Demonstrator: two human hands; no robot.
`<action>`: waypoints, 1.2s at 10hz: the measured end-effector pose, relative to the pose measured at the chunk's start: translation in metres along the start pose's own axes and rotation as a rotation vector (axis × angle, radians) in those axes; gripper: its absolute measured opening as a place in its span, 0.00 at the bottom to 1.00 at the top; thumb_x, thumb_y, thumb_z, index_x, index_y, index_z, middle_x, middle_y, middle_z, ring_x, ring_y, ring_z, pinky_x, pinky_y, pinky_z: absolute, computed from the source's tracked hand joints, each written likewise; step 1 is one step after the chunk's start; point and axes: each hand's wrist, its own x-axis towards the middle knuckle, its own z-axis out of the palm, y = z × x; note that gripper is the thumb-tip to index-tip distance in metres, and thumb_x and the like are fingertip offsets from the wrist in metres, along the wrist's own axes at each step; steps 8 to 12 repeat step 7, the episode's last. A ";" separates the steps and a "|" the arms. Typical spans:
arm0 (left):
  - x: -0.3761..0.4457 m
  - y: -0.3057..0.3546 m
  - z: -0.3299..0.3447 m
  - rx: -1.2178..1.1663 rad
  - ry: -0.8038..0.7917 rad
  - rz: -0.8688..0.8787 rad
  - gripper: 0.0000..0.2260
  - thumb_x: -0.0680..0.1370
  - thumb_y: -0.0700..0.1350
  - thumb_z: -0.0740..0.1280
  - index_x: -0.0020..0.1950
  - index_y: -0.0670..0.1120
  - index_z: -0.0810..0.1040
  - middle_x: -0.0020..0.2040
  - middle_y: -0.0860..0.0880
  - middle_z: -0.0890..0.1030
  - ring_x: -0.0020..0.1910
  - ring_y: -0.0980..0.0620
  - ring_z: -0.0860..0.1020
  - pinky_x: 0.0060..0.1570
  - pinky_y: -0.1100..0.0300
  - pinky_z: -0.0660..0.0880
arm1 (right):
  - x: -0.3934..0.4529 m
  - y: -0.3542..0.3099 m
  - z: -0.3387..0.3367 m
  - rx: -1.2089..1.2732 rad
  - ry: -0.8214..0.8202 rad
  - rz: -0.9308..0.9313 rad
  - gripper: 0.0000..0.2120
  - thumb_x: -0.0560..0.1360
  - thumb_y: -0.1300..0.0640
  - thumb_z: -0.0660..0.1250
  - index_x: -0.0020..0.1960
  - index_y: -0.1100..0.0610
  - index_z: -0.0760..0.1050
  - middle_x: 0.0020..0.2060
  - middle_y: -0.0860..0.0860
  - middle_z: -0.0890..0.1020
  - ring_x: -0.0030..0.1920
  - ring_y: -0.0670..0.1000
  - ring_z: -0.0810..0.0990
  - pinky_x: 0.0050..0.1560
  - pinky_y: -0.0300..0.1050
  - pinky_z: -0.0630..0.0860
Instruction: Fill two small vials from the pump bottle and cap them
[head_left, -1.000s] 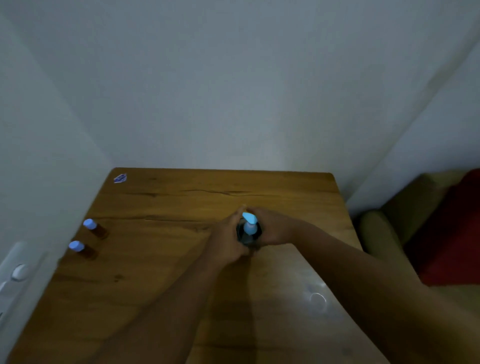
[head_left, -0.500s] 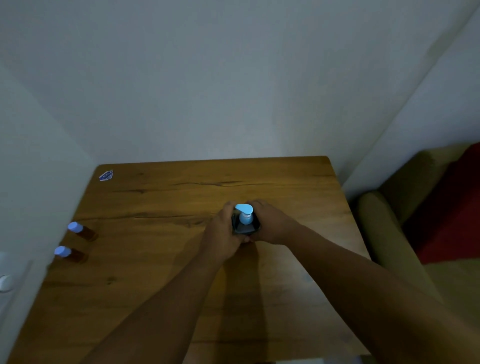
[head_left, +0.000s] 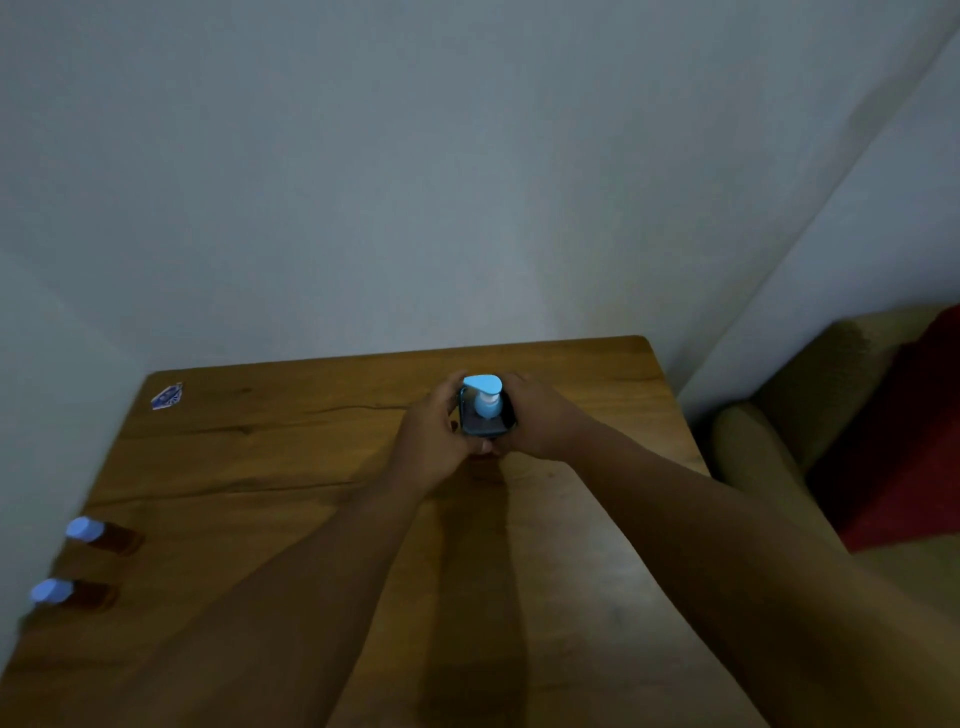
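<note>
A dark, square-shouldered pump bottle (head_left: 487, 420) with a smooth pale-blue pump head (head_left: 484, 387) was held upright on a wooden table (head_left: 291, 467) between both hands. The left hand (head_left: 431, 441) was wrapped round the bottle's left side, fingers curled against its wall; the right hand (head_left: 535, 421) was curled round the opposite side in the same manner. The rounded, teardrop-shaped actuator was seen projecting above the fingers, its spout directed away from the hands and slightly to the left. The contents of the bottle could not be made out through its dark body.

Well to the left of the left hand, near the table's left edge, two small vials were seen with amber-brown bodies and pale-blue rounded caps in place: the farther vial (head_left: 101, 534) and the nearer vial (head_left: 70, 593), just apart from one another. Blur prevented their fill level from being judged.

Far beyond the left hand, at the table's far-left corner, a small blue-and-white wrapper (head_left: 167, 396) was seen lying flat. The tabletop was marked by a warm brown grain with dark linear streaks. To the right of the right forearm, an olive upholstered seat (head_left: 753, 452) bearing a red cloth (head_left: 904, 441) was partly visible.
</note>
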 end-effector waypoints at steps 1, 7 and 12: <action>0.022 -0.010 0.002 0.024 -0.014 -0.004 0.45 0.62 0.42 0.84 0.75 0.51 0.68 0.67 0.53 0.77 0.63 0.56 0.74 0.60 0.58 0.74 | 0.020 0.008 0.001 0.009 -0.014 0.020 0.41 0.64 0.55 0.83 0.73 0.54 0.69 0.66 0.54 0.76 0.64 0.55 0.76 0.63 0.53 0.75; 0.014 0.001 -0.002 0.170 0.175 -0.075 0.48 0.61 0.54 0.83 0.77 0.51 0.66 0.70 0.48 0.76 0.67 0.50 0.74 0.60 0.57 0.72 | 0.007 0.007 -0.008 -0.092 -0.021 0.109 0.53 0.71 0.56 0.79 0.84 0.58 0.47 0.79 0.58 0.63 0.78 0.60 0.64 0.73 0.50 0.65; 0.014 0.001 -0.002 0.170 0.175 -0.075 0.48 0.61 0.54 0.83 0.77 0.51 0.66 0.70 0.48 0.76 0.67 0.50 0.74 0.60 0.57 0.72 | 0.007 0.007 -0.008 -0.092 -0.021 0.109 0.53 0.71 0.56 0.79 0.84 0.58 0.47 0.79 0.58 0.63 0.78 0.60 0.64 0.73 0.50 0.65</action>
